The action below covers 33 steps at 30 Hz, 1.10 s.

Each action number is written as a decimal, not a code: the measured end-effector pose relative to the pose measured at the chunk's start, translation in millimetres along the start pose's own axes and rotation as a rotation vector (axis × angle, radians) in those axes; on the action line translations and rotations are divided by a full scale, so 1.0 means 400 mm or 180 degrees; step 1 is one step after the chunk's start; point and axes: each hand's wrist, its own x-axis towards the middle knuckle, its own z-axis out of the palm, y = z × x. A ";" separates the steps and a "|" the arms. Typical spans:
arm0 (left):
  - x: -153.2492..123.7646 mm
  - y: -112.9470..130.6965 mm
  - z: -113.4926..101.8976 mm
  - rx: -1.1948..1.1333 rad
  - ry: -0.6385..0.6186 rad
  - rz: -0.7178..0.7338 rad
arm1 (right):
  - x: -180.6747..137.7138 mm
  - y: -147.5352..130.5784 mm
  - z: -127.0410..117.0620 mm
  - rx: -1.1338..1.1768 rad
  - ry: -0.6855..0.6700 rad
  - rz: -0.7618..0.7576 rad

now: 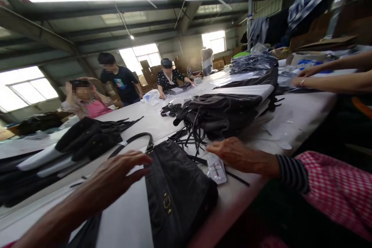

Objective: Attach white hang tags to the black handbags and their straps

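Observation:
A black leather handbag [177,190] with a brass clasp lies flat on the white table [128,217] right in front of me. My left hand [117,174] hovers at the bag's upper left edge, fingers spread and holding nothing. My right hand [232,154], in a striped cuff and pink checked sleeve, rests palm-down on the table just right of the bag. Its fingers lie flat next to a small clear plastic packet [216,168] and loose black straps [192,139].
A stack of dark bags [223,112] sits beyond my right hand, more black bags [90,135] lie at the left. Another person's bare arms [334,79] reach in from the right. Three people work at the table's far side. Wrapped goods [252,62] pile up at the back.

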 end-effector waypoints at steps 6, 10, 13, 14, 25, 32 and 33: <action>0.207 0.236 0.144 -0.0251 -0.0797 0.0103 | 0.025 0.041 0.087 -0.0407 0.0137 -0.0133; 0.265 0.260 0.231 -0.0798 -0.0817 -0.0203 | 0.010 0.051 0.101 0.0048 0.0631 0.0195; 0.288 0.254 0.269 -0.1381 -0.0644 -0.0340 | 0.012 0.052 0.096 0.0752 0.1055 0.0244; 0.295 0.251 0.278 -0.1574 -0.0591 -0.0334 | 0.016 0.051 0.092 0.1021 0.1169 0.0240; 0.316 0.227 0.302 -0.3312 -0.0350 -0.1147 | 0.026 0.027 0.065 0.2346 0.1627 0.0472; 0.296 0.226 0.310 -0.3836 -0.0145 -0.1275 | -0.046 0.028 0.081 0.1778 0.1280 0.0318; 0.298 0.225 0.310 -0.3885 -0.0111 -0.1299 | -0.048 0.022 0.078 0.1692 0.1181 0.0252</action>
